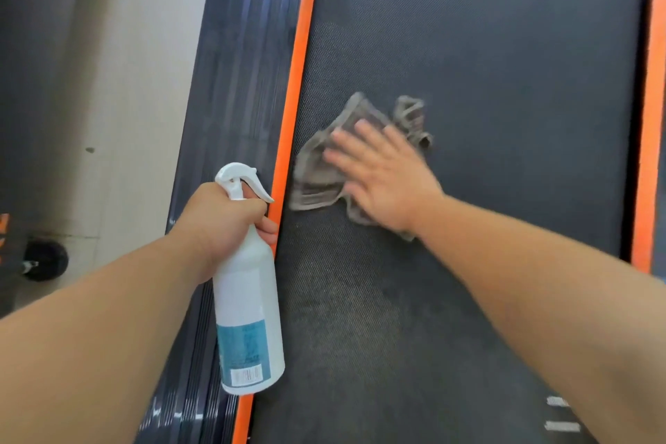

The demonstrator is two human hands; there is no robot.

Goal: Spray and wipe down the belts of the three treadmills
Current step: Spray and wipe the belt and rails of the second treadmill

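A dark textured treadmill belt (486, 47) fills the middle and right of the view, edged by orange strips. My right hand (382, 173) lies flat with straight fingers on a crumpled grey cloth (317, 173), pressing it onto the belt near the left orange strip (299, 65). The hand and cloth are blurred. My left hand (223, 220) grips the neck of a white spray bottle (248, 317) with a blue label, held upright over the left side rail; its nozzle points right.
The grey ribbed side rail (234, 83) runs along the belt's left. Beyond it lies pale floor (137, 83) with a small black wheel (47, 259). A second orange strip (648, 119) borders the belt on the right. White marks (562, 414) sit low on the belt.
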